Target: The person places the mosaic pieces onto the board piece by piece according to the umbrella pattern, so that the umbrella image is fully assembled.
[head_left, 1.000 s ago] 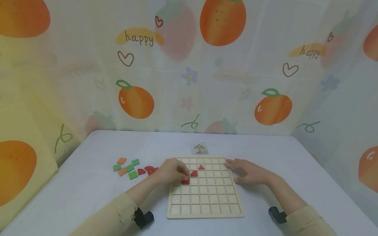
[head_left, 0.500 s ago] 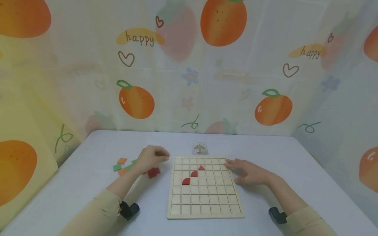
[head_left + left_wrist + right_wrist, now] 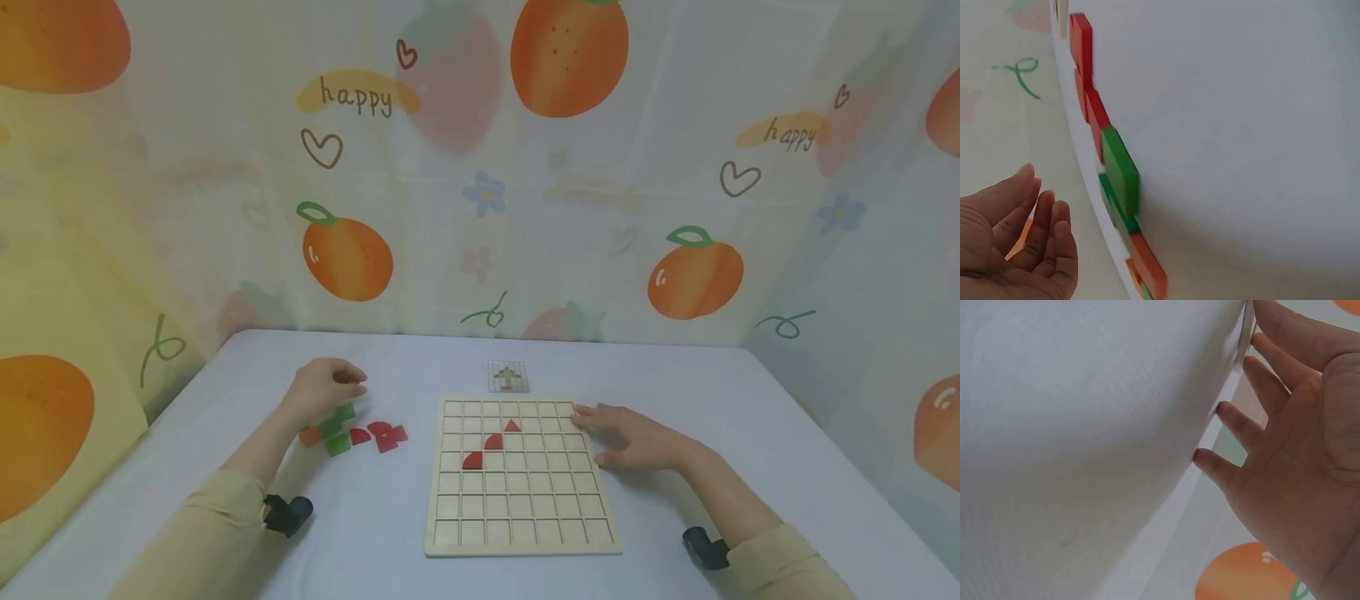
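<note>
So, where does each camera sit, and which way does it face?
Head: worn on the head, facing forward and down at the board, coloured pieces and backdrop; sleeves, left-hand grip and right-hand grip show.
Left wrist: worn there, facing across the white tabletop at the coloured pieces; the left-hand grip shows, lower left.
Right wrist: worn there, facing across the white tabletop; the right-hand grip shows.
Shared: head and left wrist both show coloured pieces.
</note>
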`<state>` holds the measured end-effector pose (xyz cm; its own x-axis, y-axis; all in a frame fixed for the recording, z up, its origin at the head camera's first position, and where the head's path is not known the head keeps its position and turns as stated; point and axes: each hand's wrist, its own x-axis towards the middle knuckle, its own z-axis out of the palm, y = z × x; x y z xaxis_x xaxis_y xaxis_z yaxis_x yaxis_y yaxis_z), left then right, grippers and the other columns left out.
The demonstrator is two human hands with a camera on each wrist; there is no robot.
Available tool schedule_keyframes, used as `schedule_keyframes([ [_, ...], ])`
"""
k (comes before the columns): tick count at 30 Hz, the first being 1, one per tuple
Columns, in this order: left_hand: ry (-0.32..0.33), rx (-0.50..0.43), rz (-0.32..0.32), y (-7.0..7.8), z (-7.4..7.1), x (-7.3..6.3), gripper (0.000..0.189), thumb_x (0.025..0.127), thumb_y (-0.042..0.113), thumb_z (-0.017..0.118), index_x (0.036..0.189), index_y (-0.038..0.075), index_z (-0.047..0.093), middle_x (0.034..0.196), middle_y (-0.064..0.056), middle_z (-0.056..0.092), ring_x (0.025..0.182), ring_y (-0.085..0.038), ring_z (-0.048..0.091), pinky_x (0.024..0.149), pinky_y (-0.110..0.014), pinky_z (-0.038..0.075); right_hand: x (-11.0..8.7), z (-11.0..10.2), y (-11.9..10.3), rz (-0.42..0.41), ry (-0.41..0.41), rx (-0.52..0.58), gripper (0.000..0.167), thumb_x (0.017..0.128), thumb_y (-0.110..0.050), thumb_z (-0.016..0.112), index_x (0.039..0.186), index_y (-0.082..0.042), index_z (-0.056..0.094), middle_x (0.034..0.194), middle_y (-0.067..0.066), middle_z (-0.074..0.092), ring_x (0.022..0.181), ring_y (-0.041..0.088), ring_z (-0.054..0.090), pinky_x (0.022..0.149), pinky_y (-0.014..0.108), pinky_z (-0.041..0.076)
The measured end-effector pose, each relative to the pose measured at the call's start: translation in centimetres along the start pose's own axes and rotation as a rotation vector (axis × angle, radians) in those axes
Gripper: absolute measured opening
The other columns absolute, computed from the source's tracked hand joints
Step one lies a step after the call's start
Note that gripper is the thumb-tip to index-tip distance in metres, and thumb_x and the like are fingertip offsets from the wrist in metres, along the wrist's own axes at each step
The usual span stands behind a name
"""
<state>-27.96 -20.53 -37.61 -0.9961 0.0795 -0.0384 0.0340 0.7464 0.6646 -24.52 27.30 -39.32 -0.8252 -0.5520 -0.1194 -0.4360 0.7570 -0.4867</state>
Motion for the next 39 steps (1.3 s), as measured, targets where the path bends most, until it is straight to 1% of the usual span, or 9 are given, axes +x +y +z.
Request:
schedule_keyframes([
  [4, -0.014, 0.065, -0.028, -1.4, -0.3, 0.2, 0.033, 0.092, 0.023, 0.067, 0.119, 0.004, 0.067, 0.119, -0.020, 0.066, 0.104, -0.031, 0.059, 0.084, -0.038, 0.056, 0.0, 0.0, 0.0, 0.023, -0.001, -0.004, 0.063, 0.087, -0.025, 0.069, 0.145, -0.013, 0.049, 0.159, 0.009, 0.038, 0.149, 0.047, 0.025, 0.117, 0.068, 0.020],
  [9, -0.038, 0.108, -0.051, -2.1, -0.3, 0.1, 0.036, 0.089, 0.024, 0.071, 0.118, 0.002, 0.067, 0.116, -0.022, 0.066, 0.096, -0.028, 0.060, 0.078, -0.037, 0.057, 0.0, 0.0, 0.0, 0.024, -0.001, -0.007, 0.063, 0.086, -0.025, 0.070, 0.145, -0.013, 0.050, 0.159, 0.009, 0.038, 0.149, 0.047, 0.025, 0.117, 0.068, 0.020],
  [11, -0.045, 0.117, -0.050, -2.2, -0.3, 0.0, 0.037, 0.088, 0.023, 0.072, 0.118, 0.001, 0.067, 0.115, -0.022, 0.066, 0.095, -0.027, 0.060, 0.078, -0.036, 0.058, 0.0, 0.0, 0.0, 0.026, -0.002, -0.004, 0.063, 0.086, -0.026, 0.070, 0.145, -0.014, 0.049, 0.160, 0.009, 0.037, 0.149, 0.047, 0.025, 0.117, 0.068, 0.020],
  [16, -0.064, 0.129, -0.038, -2.2, -0.3, -0.2, 0.039, 0.085, 0.021, 0.075, 0.117, 0.000, 0.067, 0.116, -0.023, 0.067, 0.096, -0.029, 0.060, 0.082, -0.040, 0.058, 0.0, 0.0, -0.1, 0.010, -0.006, 0.011, 0.064, 0.086, -0.028, 0.070, 0.145, -0.013, 0.050, 0.159, 0.011, 0.037, 0.148, 0.049, 0.024, 0.116, 0.070, 0.019],
  [21, -0.076, 0.143, -0.030, -2.4, -0.2, -0.1, 0.039, 0.084, 0.020, 0.077, 0.115, -0.001, 0.068, 0.113, -0.021, 0.068, 0.095, -0.028, 0.061, 0.083, -0.042, 0.057, 0.0, 0.0, -0.1, 0.015, -0.007, 0.016, 0.064, 0.086, -0.027, 0.070, 0.145, -0.013, 0.049, 0.160, 0.010, 0.037, 0.149, 0.049, 0.023, 0.116, 0.069, 0.019],
  [28, -0.074, 0.172, -0.010, -2.6, -0.1, 0.0, 0.033, 0.083, 0.015, 0.076, 0.110, -0.002, 0.070, 0.106, -0.020, 0.071, 0.090, -0.026, 0.063, 0.081, -0.040, 0.057, 0.0, 0.0, 0.0, 0.015, -0.007, 0.016, 0.064, 0.086, -0.024, 0.070, 0.145, -0.013, 0.049, 0.160, 0.010, 0.036, 0.149, 0.048, 0.023, 0.117, 0.069, 0.018],
  [31, -0.073, 0.174, -0.008, -2.5, -0.1, 0.0, 0.031, 0.083, 0.014, 0.076, 0.109, -0.003, 0.070, 0.105, -0.020, 0.071, 0.088, -0.025, 0.062, 0.081, -0.039, 0.057, 0.1, 0.0, 0.1, 0.007, -0.005, 0.008, 0.064, 0.087, -0.025, 0.070, 0.145, -0.013, 0.049, 0.160, 0.012, 0.036, 0.148, 0.050, 0.023, 0.116, 0.070, 0.019],
  [38, -0.058, 0.176, 0.007, -2.4, 0.0, -0.1, 0.029, 0.082, 0.013, 0.077, 0.105, -0.003, 0.070, 0.104, -0.020, 0.070, 0.086, -0.024, 0.061, 0.077, -0.037, 0.056, 0.1, 0.1, 0.0, 0.032, -0.009, 0.013, 0.063, 0.087, -0.025, 0.070, 0.146, -0.014, 0.049, 0.160, 0.009, 0.036, 0.150, 0.047, 0.022, 0.117, 0.068, 0.018],
  [39, -0.054, 0.176, 0.005, -2.5, 0.0, 0.0, 0.029, 0.082, 0.013, 0.077, 0.105, -0.002, 0.069, 0.104, -0.020, 0.069, 0.086, -0.024, 0.061, 0.078, -0.038, 0.056, 0.0, 0.1, 0.0, 0.025, -0.010, 0.007, 0.063, 0.087, -0.025, 0.070, 0.146, -0.014, 0.049, 0.160, 0.009, 0.036, 0.149, 0.048, 0.023, 0.117, 0.069, 0.018],
])
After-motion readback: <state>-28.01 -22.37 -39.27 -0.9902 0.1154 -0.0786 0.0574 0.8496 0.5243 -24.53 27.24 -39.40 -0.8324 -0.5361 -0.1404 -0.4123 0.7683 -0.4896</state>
